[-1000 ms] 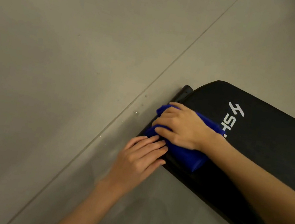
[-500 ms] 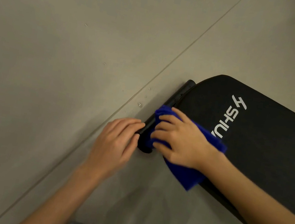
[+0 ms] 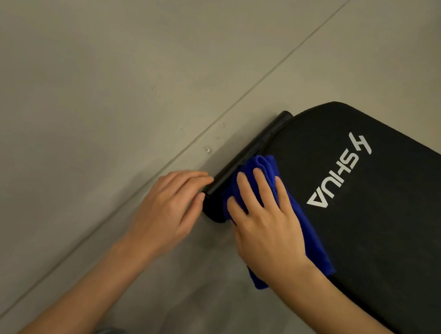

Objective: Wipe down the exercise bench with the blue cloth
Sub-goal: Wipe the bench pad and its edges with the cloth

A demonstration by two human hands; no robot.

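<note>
Two bare hands work at the black exercise bench [image 3: 394, 239], the right hand [image 3: 264, 226] spread flat on the blue cloth [image 3: 315, 241] half hidden beneath it, the left hand [image 3: 171, 208] loosely curled against the end bar [image 3: 246, 159], the bench cut off at frame's edge.

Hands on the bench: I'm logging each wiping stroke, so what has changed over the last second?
The left hand slid off the cloth and the pad's corner to the end of the black bar, fingertips now against it. The right hand spread flatter and drew the cloth toward the pad's near edge, uncovering the white logo. The right hand is still pressing the cloth on the bench, which hasn't moved.
</note>
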